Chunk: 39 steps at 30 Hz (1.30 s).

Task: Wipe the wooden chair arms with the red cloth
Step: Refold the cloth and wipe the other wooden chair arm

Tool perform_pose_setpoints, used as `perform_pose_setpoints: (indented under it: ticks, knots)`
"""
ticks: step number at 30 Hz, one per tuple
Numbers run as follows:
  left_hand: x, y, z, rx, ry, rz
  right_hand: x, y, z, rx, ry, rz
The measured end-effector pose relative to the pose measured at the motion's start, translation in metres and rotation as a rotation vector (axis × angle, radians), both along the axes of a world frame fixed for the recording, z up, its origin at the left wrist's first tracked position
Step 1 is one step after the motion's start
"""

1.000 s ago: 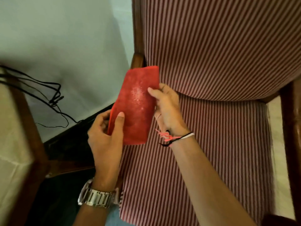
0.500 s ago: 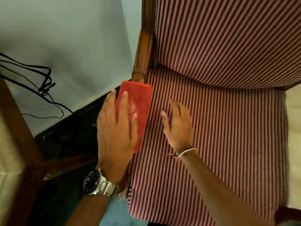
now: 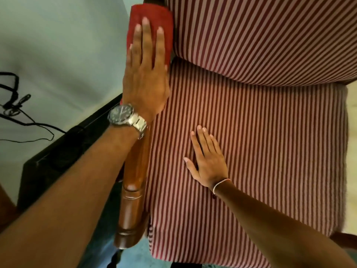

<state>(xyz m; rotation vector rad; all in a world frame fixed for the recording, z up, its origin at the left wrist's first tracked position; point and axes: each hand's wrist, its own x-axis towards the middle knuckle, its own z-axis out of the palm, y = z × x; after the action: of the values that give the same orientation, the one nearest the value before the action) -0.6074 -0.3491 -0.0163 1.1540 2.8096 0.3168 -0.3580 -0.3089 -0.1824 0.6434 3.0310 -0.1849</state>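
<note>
Striped seat cushion [image 3: 260, 151] fills the view beside the wooden chair arm [image 3: 133, 190]. Left hand [image 3: 144, 74] lies flat, fingers extended, pressing the red cloth [image 3: 148, 14] onto the arm's far end. Right hand [image 3: 208, 161] rests open and empty on the cushion.

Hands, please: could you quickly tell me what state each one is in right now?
Left hand: open, flat, pressing the red cloth onto the wooden chair arm.
Right hand: open, empty, flat on the striped seat cushion.

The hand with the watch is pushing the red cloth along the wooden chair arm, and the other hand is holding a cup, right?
Not quite. The head view shows the right hand holds no cup; it lies flat on the striped seat cushion. The left hand, with the watch, does press the red cloth on the wooden chair arm.
</note>
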Motion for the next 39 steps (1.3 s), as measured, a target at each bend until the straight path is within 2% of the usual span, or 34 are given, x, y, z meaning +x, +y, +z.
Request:
perform_pose_setpoints:
  ticks: [2, 6, 8, 10, 14, 17, 20, 22, 24, 27, 30, 32, 34, 36, 39]
  knots:
    - [0.007, -0.009, -0.002, 0.011, -0.023, 0.023, 0.001, 0.002, -0.001, -0.014, 0.002, 0.004]
    - [0.099, -0.102, -0.002, -0.039, -0.059, 0.018, 0.0, 0.002, -0.003, -0.021, 0.03, -0.011]
    - [0.116, -0.125, -0.006, -0.071, -0.03, -0.02, -0.001, 0.0, -0.004, -0.007, 0.034, -0.022]
    - [0.092, -0.105, -0.01, -0.086, -0.015, -0.021, -0.002, -0.002, -0.004, 0.004, 0.02, -0.027]
    - [0.005, -0.009, -0.009, 0.031, 0.034, -0.001, -0.003, 0.0, -0.003, 0.017, 0.01, -0.017]
    - [-0.003, 0.008, -0.011, 0.057, 0.042, 0.072, -0.004, 0.002, -0.001, 0.016, 0.005, -0.014]
    - [0.062, -0.058, -0.014, 0.04, 0.037, 0.044, -0.004, 0.001, 0.005, 0.019, -0.005, -0.008]
    - [0.113, -0.113, -0.014, -0.037, 0.014, -0.022, -0.003, 0.0, 0.004, 0.024, -0.001, -0.022]
    - [0.131, -0.139, -0.015, -0.086, 0.03, -0.069, -0.003, -0.002, 0.0, 0.035, 0.007, -0.034]
    - [0.087, -0.09, -0.014, -0.094, 0.065, -0.042, -0.002, -0.003, -0.002, 0.048, 0.002, -0.033]
    - [0.011, -0.007, -0.006, 0.03, 0.071, 0.004, -0.003, -0.003, 0.001, 0.031, -0.012, -0.026]
    - [-0.012, 0.016, -0.006, 0.047, 0.073, 0.031, -0.003, 0.0, 0.004, 0.02, -0.007, -0.024]
    - [0.008, -0.006, -0.012, 0.057, 0.055, 0.045, -0.004, 0.002, 0.006, 0.002, -0.006, -0.019]
    - [0.062, -0.059, -0.013, 0.037, 0.047, 0.038, -0.003, 0.002, 0.007, -0.002, -0.011, -0.014]
    - [0.138, -0.145, -0.013, -0.081, 0.006, -0.066, -0.004, 0.001, 0.004, -0.001, -0.002, -0.026]
